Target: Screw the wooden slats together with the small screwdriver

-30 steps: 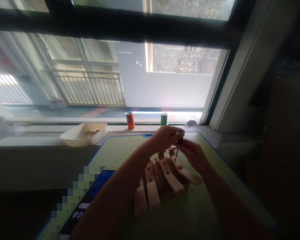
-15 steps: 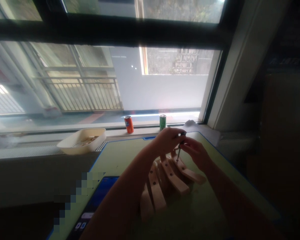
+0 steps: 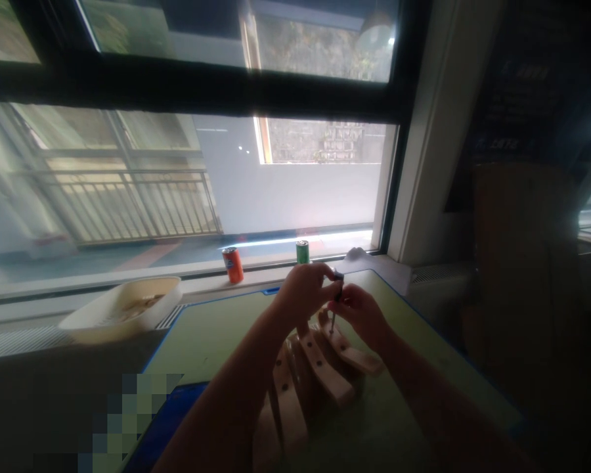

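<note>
My left hand (image 3: 303, 289) is closed round the top of a screwdriver (image 3: 333, 320) with a dark handle and a thin metal shaft. Lower down, the fingers of my right hand (image 3: 362, 312) pinch the same screwdriver near the base of its handle. It stands almost upright, its tip at a hole in the rightmost curved wooden slat (image 3: 359, 359). Several such pale slats lie side by side, among them a middle slat (image 3: 331, 378) with dark round holes. My left forearm hides part of the leftmost ones.
A green board (image 3: 217, 335) with a blue edge lies under the slats. At its left lies a dark tablet-like screen (image 3: 177, 414). A cream basin (image 3: 165, 289) with small brown pieces, an orange can (image 3: 233, 266) and a green can (image 3: 302, 252) stand along the window sill.
The whole view has shifted, so everything appears further left and a little lower. Both hands keep their hold on the screwdriver, which now looks more upright.
</note>
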Demonstrator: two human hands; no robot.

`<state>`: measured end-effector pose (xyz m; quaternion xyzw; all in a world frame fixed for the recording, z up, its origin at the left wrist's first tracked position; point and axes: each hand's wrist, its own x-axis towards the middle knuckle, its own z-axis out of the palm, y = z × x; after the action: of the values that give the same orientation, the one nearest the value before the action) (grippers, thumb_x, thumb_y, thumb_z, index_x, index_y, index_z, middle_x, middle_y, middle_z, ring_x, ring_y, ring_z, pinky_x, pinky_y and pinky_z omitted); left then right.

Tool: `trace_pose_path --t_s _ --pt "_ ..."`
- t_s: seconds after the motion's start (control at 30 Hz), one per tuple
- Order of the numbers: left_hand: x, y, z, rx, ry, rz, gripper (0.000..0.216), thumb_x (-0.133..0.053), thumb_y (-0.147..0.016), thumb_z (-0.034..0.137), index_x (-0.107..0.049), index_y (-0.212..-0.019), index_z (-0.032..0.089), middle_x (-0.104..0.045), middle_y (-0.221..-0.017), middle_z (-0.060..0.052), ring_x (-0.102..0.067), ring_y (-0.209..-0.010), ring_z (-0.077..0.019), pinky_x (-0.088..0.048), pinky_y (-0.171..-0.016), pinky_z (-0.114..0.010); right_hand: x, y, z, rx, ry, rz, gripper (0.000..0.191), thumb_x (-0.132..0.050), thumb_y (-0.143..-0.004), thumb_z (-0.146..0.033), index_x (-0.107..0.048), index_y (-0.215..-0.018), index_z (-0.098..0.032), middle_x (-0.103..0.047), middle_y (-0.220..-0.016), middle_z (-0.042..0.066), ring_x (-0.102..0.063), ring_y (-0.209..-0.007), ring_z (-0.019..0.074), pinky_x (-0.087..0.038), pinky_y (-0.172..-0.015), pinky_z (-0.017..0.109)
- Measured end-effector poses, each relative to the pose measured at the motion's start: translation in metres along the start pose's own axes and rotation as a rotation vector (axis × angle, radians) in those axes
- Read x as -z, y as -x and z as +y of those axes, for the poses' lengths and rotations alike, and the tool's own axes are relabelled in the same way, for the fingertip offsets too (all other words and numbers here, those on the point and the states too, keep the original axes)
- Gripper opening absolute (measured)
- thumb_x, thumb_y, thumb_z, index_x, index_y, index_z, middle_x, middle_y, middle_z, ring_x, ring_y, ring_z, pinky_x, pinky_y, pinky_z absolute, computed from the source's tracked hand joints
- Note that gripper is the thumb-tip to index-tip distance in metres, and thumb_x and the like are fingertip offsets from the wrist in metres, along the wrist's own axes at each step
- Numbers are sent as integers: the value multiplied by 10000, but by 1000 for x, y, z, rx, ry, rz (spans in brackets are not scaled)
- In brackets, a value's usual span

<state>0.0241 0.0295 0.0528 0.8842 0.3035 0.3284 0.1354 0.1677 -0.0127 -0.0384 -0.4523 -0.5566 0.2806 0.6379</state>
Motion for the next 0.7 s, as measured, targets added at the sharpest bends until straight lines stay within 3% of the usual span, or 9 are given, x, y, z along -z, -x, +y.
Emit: trace_pose_path --t_s 0.17,0.3,0.5,0.6,0.7 --pt "0 0 -3 -49 34 -71 213 -521 -774 335 -665 -840 193 -569 -597 19 -458 -517 -76 -323 -502 -197 3 0 -15 35 -183 -111 235 -577 -769 -310 -639 -974 -212 -649 -842 27 -578 -763 160 -452 -703 312" --pt "1 3 -4 -32 -38 -48 227 -539 -755 356 -662 -870 204 -549 -553 26 -442 -470 -75 -311 -477 -197 3 0 -12 8 -205 -96 188 -634 -725 -289 -638 -885 -189 -653 -827 32 -590 -780 172 -455 -730 332" --pt "-1 6 5 -53 -53 -23 297 -563 -738 460 -667 -846 204 -568 -542 20 -463 -459 -69 -320 -464 -189 3 -1 -6 16 -59 -30 221 -724 -623 -269 -528 -678 -181 -546 -631 -32 -502 -588 110 -413 -557 260" --pt "-1 6 6 -55 -29 -59 307 -538 -763 461 -664 -837 190 -599 -575 10 -493 -478 -71 -344 -477 -188 6 -1 -11 53 21 -45 206 -715 -638 -273 -547 -717 -182 -545 -653 -27 -494 -593 110 -407 -553 259" --pt "1 6 3 -99 33 -136 299 -501 -804 419 -658 -873 174 -605 -597 4 -498 -495 -70 -351 -489 -187 9 0 -15 81 -5 -101 206 -636 -728 -295 -604 -905 -194 -606 -805 17 -550 -711 142 -444 -638 292"
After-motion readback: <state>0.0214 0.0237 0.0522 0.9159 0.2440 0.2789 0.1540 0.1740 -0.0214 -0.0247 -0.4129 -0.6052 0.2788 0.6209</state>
